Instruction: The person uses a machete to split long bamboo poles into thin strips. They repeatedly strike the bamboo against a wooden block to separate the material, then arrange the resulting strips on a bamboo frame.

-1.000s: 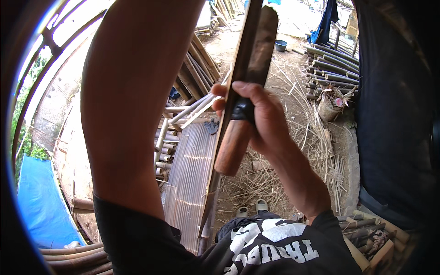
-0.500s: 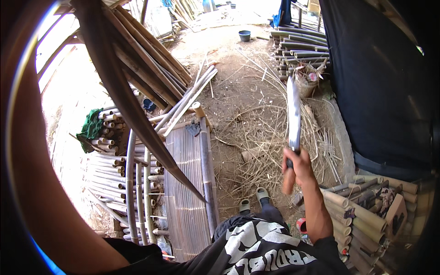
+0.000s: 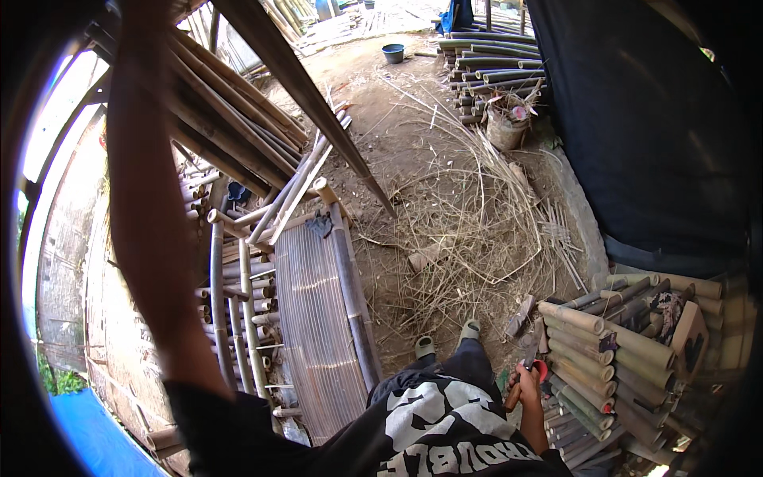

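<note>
Low at the right, beside a stack of cut bamboo, my right hand [image 3: 528,388] is closed round the handle of a machete [image 3: 533,343]. Its blade, hard to make out here, points away from me, and part of the brown wooden handle shows below my fingers. My left arm reaches up along the left side, and its hand lies beyond the top of the view. A long dark bamboo pole [image 3: 318,111] slants down from the top edge, its thin tip over the littered ground; whether my left hand holds it cannot be seen.
A slatted bamboo bench [image 3: 318,318] stands at my left, with a grey cloth [image 3: 319,225] on its far end. Bamboo stacks lie at right [image 3: 576,346] and far right [image 3: 493,63]. Shavings [image 3: 469,230] cover the ground ahead. A black sheet [image 3: 644,143] hangs at right; a bucket [image 3: 393,53] sits far off.
My right hand has come down toward me with the machete, from raised ahead to low beside the bamboo stack. The pole's tip has shifted up and to the right; my left arm has swung higher.
</note>
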`<action>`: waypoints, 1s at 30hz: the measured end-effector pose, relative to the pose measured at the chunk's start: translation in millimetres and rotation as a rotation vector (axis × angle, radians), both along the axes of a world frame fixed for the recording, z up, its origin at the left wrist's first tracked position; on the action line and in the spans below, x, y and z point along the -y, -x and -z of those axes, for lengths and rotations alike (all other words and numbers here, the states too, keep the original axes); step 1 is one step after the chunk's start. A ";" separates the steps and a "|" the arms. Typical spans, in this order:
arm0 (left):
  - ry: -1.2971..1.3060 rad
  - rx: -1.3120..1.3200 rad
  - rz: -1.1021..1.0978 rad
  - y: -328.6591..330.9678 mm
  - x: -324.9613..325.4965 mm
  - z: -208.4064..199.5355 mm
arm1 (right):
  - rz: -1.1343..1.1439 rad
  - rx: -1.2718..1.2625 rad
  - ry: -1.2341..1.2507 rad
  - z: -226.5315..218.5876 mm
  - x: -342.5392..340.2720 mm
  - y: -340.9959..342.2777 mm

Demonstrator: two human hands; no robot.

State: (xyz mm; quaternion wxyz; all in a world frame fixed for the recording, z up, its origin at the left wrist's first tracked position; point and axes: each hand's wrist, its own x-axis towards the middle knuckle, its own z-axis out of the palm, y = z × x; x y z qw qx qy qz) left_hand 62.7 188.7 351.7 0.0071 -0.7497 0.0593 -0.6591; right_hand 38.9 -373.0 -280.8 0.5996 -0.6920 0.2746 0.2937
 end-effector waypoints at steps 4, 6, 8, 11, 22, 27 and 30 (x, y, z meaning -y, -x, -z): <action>0.267 0.047 0.053 -72.4 -17.7 178.5 | 0.037 0.034 -0.010 -7.9 15.4 8.4; 0.453 -0.253 0.133 -60.5 10.4 228.8 | -0.036 0.093 -0.004 -7.2 13.3 5.4; 0.778 -0.343 0.391 -46.0 12.7 242.2 | -0.124 0.155 0.027 -29.7 -4.0 -1.0; 0.694 -0.432 0.351 -34.5 41.5 213.8 | -0.267 0.285 -0.008 -110.0 -36.9 -16.5; 0.418 -0.498 0.419 -27.8 182.2 201.1 | -0.675 1.213 -0.232 -342.7 -119.1 -84.4; 0.334 -0.488 0.469 -23.9 216.9 218.5 | -0.757 1.444 -0.169 -379.0 -121.0 -83.4; 0.294 -0.507 0.468 -24.2 228.1 223.3 | -0.749 1.464 -0.170 -376.9 -121.6 -82.0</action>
